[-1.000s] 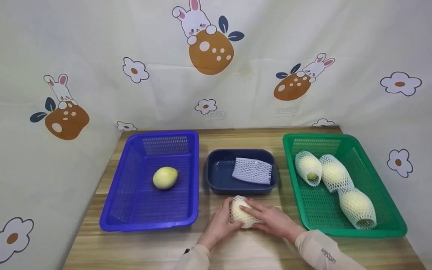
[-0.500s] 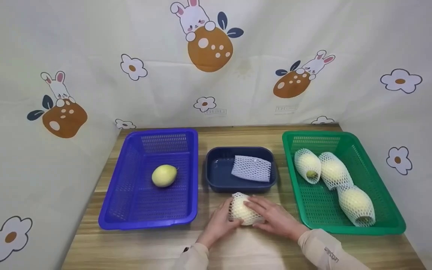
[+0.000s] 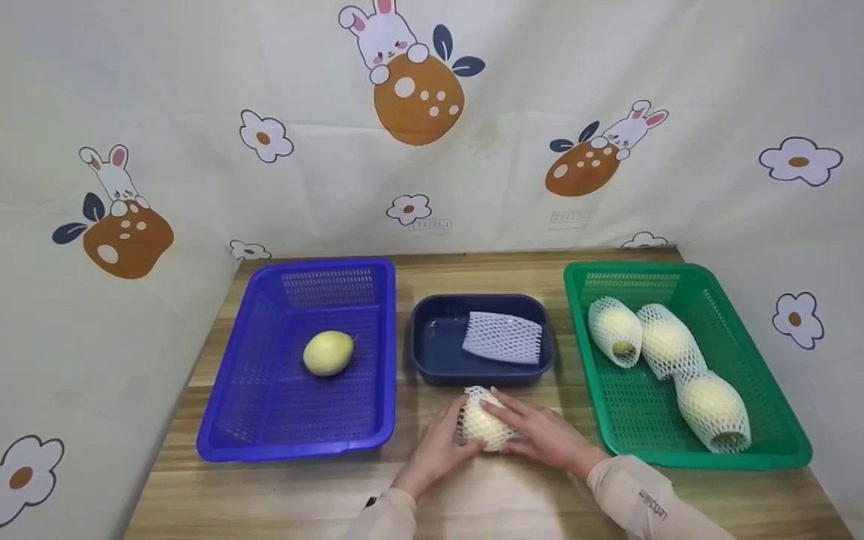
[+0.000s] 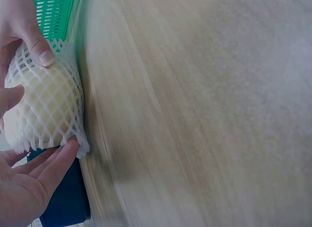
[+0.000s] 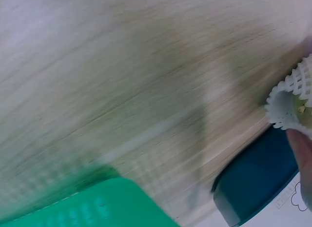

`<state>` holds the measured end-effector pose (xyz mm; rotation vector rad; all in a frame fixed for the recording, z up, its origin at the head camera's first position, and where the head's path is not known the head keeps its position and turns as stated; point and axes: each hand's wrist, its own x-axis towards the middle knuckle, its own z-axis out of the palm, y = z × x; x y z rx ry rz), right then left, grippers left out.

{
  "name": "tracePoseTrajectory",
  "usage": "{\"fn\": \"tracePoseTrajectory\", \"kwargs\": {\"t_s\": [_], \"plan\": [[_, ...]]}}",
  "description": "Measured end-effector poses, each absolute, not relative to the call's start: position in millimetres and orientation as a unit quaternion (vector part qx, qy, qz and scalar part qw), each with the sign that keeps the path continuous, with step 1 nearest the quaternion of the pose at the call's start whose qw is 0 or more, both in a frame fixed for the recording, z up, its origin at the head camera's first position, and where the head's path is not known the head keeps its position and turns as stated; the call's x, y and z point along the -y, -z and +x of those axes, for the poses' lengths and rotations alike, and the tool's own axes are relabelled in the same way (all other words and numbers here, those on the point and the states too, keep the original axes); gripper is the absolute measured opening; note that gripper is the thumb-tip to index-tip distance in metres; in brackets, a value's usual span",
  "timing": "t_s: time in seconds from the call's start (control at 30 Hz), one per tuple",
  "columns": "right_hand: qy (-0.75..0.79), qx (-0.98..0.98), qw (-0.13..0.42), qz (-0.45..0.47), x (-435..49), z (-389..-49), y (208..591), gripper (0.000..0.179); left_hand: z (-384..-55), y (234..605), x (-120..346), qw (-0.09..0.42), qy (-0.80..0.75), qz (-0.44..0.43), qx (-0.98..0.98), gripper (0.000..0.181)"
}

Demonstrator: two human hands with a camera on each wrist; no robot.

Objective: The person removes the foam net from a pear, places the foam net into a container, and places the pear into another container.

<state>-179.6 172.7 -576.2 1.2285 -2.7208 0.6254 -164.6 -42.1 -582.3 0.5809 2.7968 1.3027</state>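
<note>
A yellow pear in a white foam net sleeve (image 3: pixel 484 426) is held between both hands in front of the small navy tray. My left hand (image 3: pixel 441 451) grips its left end, fingers on the far side and thumb in front; in the left wrist view, fingertips (image 4: pixel 66 156) sit at the net's edge. My right hand (image 3: pixel 550 441) holds the other end, its fingers over the top. Through the sleeve's open end in the right wrist view, the pear's end (image 5: pixel 303 110) shows. A bare pear (image 3: pixel 328 353) lies in the blue basket (image 3: pixel 293 452).
The navy tray (image 3: pixel 443 375) holds an unfilled foam net (image 3: pixel 503 337) behind the hands. At the right stands a green basket (image 3: pixel 709 460) with three net-sleeved pears (image 3: pixel 713 409). A printed curtain (image 3: pixel 507 150) rises behind and beside the wooden table (image 3: pixel 274 499).
The view has shifted slightly. Both hands stay on the sleeved pear in the same spot, and the right hand's fingers shift a little over the net.
</note>
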Motion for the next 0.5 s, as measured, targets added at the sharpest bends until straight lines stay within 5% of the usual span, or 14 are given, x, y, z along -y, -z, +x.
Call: {"fn": "tracePoseTrajectory", "kwargs": {"t_s": [0.3, 0.5], "plan": [[-0.211, 0.873, 0.143, 0.416, -181.4, -178.2, 579.8, 0.052, -165.1, 582.1, 42.2, -0.004, -0.437, 0.185, -0.88, 0.053], [-0.209, 0.883, 0.112, 0.405, -182.1, -177.4, 580.5, 0.064, -167.1, 582.8, 42.1, 0.0, -0.482, 0.145, -0.864, 0.031]]}}
